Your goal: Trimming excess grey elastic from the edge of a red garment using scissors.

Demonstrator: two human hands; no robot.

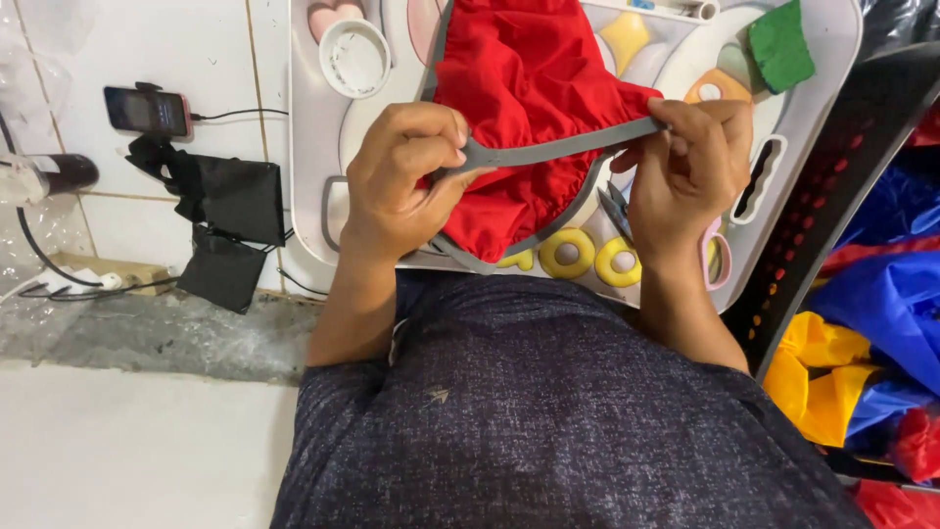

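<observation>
A red fabric garment (534,88) with grey elastic trim (558,149) lies over a white lap tray (311,147). My left hand (401,176) pinches the grey band at its left end. My right hand (685,167) pinches the same band at its right end, so the strip is stretched taut between both hands. Small metal snips (615,208) with a pink handle loop (720,257) sit in my right hand, under the fingers.
A green cloth patch (780,44) lies at the tray's far right. A phone (147,110) on a black stand sits on the tiled floor at left, with cables. A black crate (832,196) and a pile of blue, yellow and red fabric (871,333) fill the right side.
</observation>
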